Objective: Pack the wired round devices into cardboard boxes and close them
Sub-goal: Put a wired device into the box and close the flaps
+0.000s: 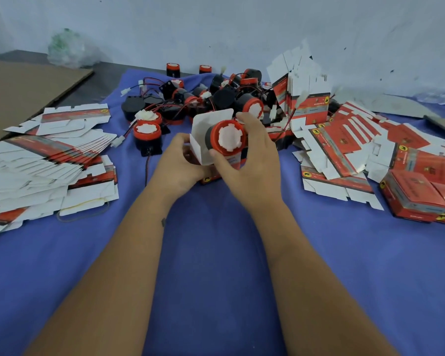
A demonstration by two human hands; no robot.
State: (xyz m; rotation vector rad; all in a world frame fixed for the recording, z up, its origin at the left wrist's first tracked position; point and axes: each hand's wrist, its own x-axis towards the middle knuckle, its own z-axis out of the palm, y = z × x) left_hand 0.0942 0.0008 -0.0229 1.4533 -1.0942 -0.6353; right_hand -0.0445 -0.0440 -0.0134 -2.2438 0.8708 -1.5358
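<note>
Bare blue cloth (216, 253) lies open up front; flat cartons (49, 155) flank left, box heap (357, 150) right, wired devices (203, 96) behind.

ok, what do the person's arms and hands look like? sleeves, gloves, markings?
Both forearms bare, no sleeves in view. Left hand and right hand ungloved, with no rings, watch or bands visible. One small dark mark, perhaps a tattoo, on the left forearm near the wrist.
</note>
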